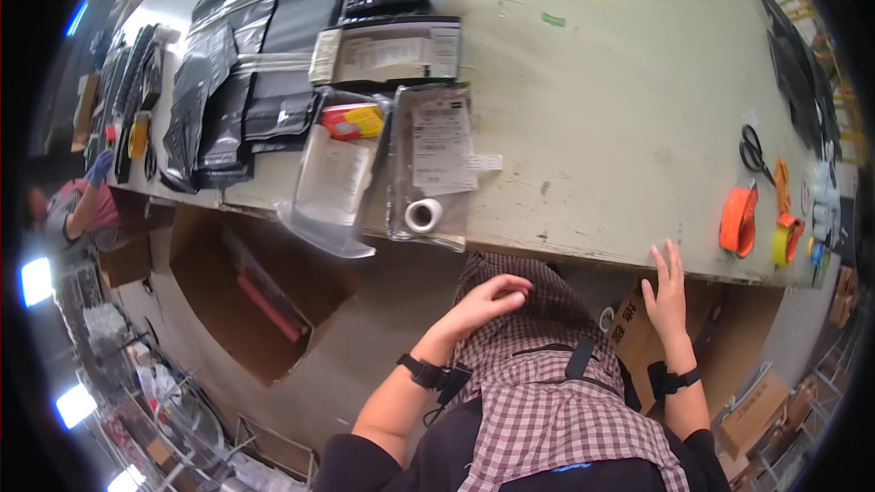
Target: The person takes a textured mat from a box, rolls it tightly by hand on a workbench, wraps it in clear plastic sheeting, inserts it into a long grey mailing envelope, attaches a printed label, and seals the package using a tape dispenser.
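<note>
Right hand [667, 296] flat, fingers spread on table edge [583, 251], holding nothing. Left hand [492, 299] half-curled, empty, against checked shirt [538, 383]. Small tape roll [423, 215] sits just ahead of left; I'd reach straight, palm down, steadying via right.

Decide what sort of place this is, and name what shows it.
Probably a packing or shipping station: a long workbench with labelled grey mailer bags, tape rolls, an orange tape dispenser and open cartons below.
</note>
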Demonstrator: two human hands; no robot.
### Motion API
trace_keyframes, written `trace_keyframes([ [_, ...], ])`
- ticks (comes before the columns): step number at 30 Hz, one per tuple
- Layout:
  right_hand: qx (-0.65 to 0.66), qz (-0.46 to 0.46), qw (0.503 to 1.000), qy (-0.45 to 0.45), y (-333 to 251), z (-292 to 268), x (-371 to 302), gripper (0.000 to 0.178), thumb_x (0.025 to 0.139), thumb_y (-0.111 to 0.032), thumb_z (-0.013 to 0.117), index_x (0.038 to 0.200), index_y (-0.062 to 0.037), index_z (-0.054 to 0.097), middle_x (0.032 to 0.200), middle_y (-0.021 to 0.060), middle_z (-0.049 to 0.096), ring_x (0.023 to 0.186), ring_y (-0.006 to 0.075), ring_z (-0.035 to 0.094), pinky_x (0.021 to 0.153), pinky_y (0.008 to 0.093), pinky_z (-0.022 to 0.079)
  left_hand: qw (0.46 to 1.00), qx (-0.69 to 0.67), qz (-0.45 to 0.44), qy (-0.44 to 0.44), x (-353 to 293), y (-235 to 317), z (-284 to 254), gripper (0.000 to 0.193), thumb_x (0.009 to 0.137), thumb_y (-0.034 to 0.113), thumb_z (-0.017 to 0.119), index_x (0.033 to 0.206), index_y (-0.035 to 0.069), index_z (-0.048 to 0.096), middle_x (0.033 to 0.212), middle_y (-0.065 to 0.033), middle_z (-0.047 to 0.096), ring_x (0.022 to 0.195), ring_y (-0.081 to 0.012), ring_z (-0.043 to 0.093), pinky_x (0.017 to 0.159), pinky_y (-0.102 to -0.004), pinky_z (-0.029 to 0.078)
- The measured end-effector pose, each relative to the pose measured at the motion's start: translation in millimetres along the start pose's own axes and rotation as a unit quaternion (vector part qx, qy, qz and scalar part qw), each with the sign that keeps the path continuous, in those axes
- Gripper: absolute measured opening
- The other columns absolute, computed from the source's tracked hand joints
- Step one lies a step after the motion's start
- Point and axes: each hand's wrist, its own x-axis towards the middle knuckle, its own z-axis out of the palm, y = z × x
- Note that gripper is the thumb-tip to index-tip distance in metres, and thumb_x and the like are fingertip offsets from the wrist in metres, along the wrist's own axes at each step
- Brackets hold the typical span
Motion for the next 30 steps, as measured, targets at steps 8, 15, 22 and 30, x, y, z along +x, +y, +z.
trace_keyframes([
  [8, 0.215, 0.155, 0.963, 0.043, 75.6, 26.6, -140.3, 0.026, 0.078, -0.005, 0.058, 0.104, -0.0039, 0.058, 0.128, 0.0149, 0.045, 0.115, 0.0322, 0.047, 0.095, 0.0392, 0.039, 0.766, 0.172, 0.420, -0.455, -0.2, 118.6, 193.5, 0.035, 0.084, 0.046, 0.057, 0.091, 0.014, 0.068, 0.106, -0.0153, 0.047, 0.100, -0.0339, 0.043, 0.090, -0.0482, 0.029],
  [15, 0.318, 0.273, 0.902, 0.104, 176.7, 50.6, -274.1, 0.020, 0.082, -0.011, 0.056, 0.101, -0.0057, 0.059, 0.118, 0.0126, 0.052, 0.109, 0.0314, 0.052, 0.091, 0.0364, 0.043, 0.671, 0.149, 0.191, -0.700, 91.4, 64.1, 339.9, 0.028, 0.086, 0.036, 0.057, 0.078, 0.010, 0.064, 0.111, -0.0168, 0.045, 0.109, -0.0346, 0.039, 0.100, -0.0559, 0.018],
  [22, 0.353, 0.458, 0.806, 0.124, 321.9, 113.9, -421.3, 0.017, 0.083, -0.014, 0.056, 0.098, -0.0057, 0.060, 0.102, 0.0114, 0.061, 0.090, 0.0265, 0.060, 0.078, 0.0364, 0.048, 0.590, 0.157, 0.100, -0.786, 174.5, -38.2, 513.0, 0.033, 0.086, 0.036, 0.057, 0.095, 0.005, 0.064, 0.115, -0.0154, 0.045, 0.111, -0.0335, 0.039, 0.103, -0.0513, 0.014],
  [30, 0.510, 0.485, 0.705, 0.090, 458.0, 298.4, -431.4, 0.024, 0.081, -0.021, 0.055, 0.096, -0.0051, 0.064, 0.088, 0.0153, 0.065, 0.083, 0.0290, 0.063, 0.075, 0.0366, 0.048, 0.634, 0.113, -0.058, -0.763, 227.5, -83.7, 595.4, 0.044, 0.078, 0.049, 0.065, 0.101, 0.012, 0.066, 0.113, -0.0140, 0.042, 0.104, -0.0328, 0.038, 0.092, -0.0442, 0.026],
])
